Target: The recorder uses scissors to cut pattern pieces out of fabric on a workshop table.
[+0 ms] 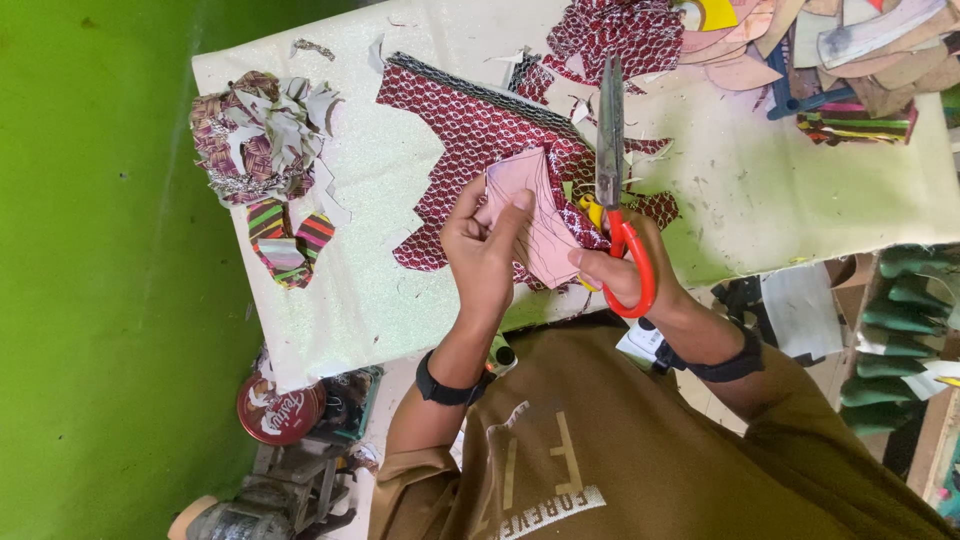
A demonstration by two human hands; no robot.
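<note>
My left hand (485,250) pinches a pink cut-out piece (535,205) that lies against a red patterned fabric (470,135) spread on the white table (380,290). Large scissors (610,130) with red handles are in my right hand (620,270). Their long blades are together and point away from me, just right of the pink piece. Both wrists wear black bands. Part of the fabric is hidden under the pink piece and my hands.
A heap of fabric and paper scraps (260,135) and striped pieces (290,240) lie at the table's left. Cut shapes (840,50) pile up at the far right. A round red tin (275,410) sits below the table edge; green shoe forms (900,330) stand at the right.
</note>
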